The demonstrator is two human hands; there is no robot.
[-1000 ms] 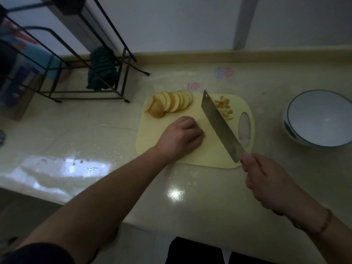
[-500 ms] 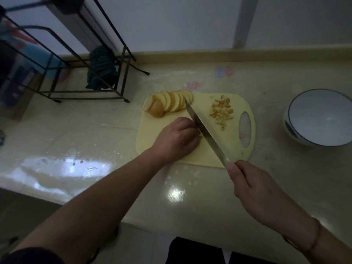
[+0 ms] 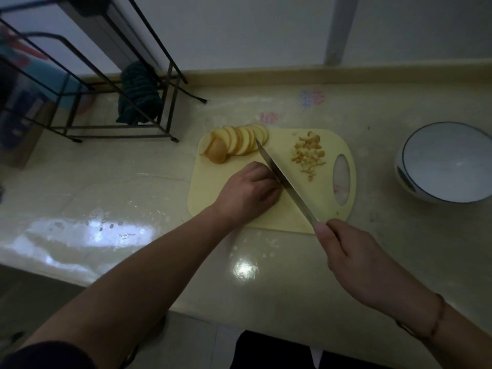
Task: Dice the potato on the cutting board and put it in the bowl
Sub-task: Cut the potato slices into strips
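Observation:
A yellow cutting board (image 3: 330,145) lies on the counter. A fan of potato slices (image 3: 234,145) sits at its far left corner. A small heap of diced potato (image 3: 308,155) lies near the board's handle hole. My left hand (image 3: 250,190) rests curled on the board's middle; whatever lies under its fingers is hidden. My right hand (image 3: 354,257) grips the handle of a cleaver (image 3: 282,179), whose blade stands on edge against my left knuckles. A white bowl (image 3: 450,163) with a dark rim stands empty at the right.
A black wire rack (image 3: 111,102) with a dark green cloth (image 3: 138,94) stands at the back left of the counter. Water drops glisten on the counter's left part. The counter's front edge runs below my arms.
The cleaver swung left from beside the diced heap, turned on edge, and came against my left knuckles. My right hand moved left with it. My left hand stayed put.

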